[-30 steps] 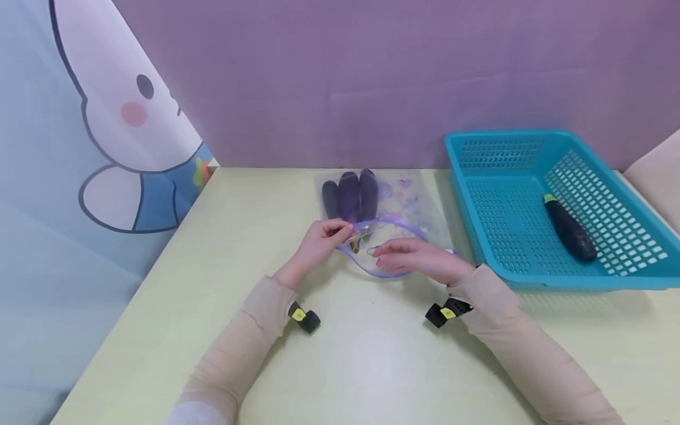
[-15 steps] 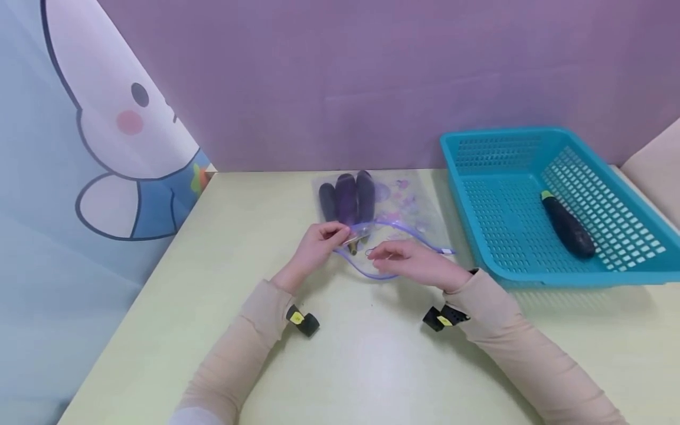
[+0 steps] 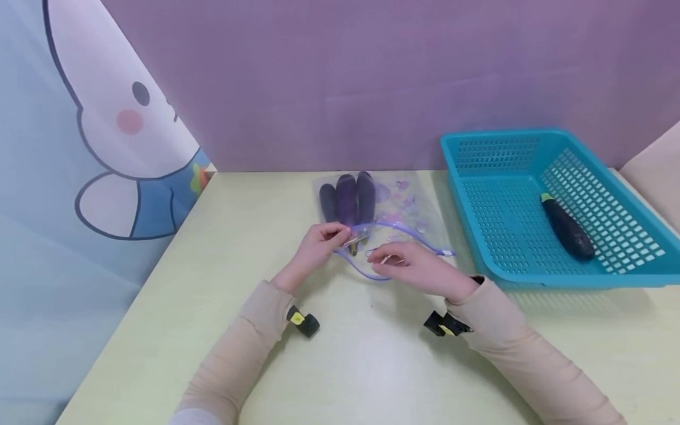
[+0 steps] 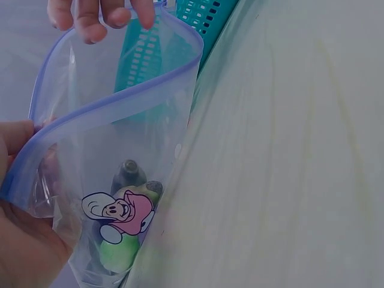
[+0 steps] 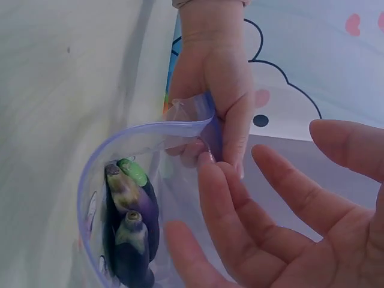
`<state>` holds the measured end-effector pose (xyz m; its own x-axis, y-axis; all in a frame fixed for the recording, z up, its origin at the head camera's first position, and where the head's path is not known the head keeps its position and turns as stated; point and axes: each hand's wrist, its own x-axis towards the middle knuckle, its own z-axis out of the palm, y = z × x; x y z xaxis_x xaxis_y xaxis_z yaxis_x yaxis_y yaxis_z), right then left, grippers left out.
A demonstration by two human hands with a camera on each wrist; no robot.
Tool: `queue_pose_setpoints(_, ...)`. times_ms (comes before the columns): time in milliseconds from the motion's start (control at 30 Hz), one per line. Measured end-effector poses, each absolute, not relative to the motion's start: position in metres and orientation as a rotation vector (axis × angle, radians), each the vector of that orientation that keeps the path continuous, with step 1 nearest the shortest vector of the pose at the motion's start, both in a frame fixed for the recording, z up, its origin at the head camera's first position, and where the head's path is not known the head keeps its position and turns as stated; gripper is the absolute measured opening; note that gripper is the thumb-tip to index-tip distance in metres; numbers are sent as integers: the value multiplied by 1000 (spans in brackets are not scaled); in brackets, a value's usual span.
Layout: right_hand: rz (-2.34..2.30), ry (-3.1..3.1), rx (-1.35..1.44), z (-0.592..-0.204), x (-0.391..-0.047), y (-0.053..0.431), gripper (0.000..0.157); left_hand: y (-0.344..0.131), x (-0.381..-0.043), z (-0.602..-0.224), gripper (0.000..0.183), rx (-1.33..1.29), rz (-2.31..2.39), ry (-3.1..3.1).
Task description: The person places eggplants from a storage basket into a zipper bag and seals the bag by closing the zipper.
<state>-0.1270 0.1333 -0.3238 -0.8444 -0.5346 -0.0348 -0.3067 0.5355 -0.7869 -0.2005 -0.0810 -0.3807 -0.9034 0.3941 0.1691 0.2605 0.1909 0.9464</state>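
Observation:
A clear zip bag (image 3: 395, 217) with a purple-blue rim lies on the table, its mouth spread open toward me. Inside are 3 eggplants (image 3: 347, 198) side by side, stem ends toward the mouth in the right wrist view. My left hand (image 3: 317, 245) pinches the bag's rim at the left, thumb and fingers on either side of the plastic in the left wrist view. My right hand (image 3: 417, 267) is over the mouth with loosely bent fingers (image 5: 273, 231), holding nothing. A cartoon print (image 4: 123, 213) marks the bag's side.
To the right stands a teal slotted basket (image 3: 496, 227), close beside the bag. One eggplant (image 3: 567, 227) with a green stem end lies in it. A purple backdrop (image 3: 329, 88) rises behind the pale table (image 3: 361, 366), and a cartoon-printed cloth (image 3: 106, 283) hangs at the left.
My right hand has shifted slightly at the bag's mouth, its wrist turning a little and its fingers bending somewhat more. My left hand keeps its pinch on the rim. The eggplants stay put.

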Motion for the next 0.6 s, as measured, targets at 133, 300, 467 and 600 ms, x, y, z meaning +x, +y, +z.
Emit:
queue_pose_setpoints(133, -1222, 2531, -664, -317, -123, 136, 29, -80, -201, -381, 21, 650, 1817, 2328)
queue_pose_setpoints(300, -1220, 2599, -660, -309, -120, 142, 27, -80, -200, -380, 21, 658, 1825, 2322)
queue_pose_setpoints(467, -1233, 2631, -668, -298, -116, 147, 25, -80, -200, -381, 21, 638, 1822, 2323)
queue_pose_setpoints(600, -1255, 2655, -622, -285, -109, 154, 26, -80, -200, -381, 21, 616, 1813, 2328)
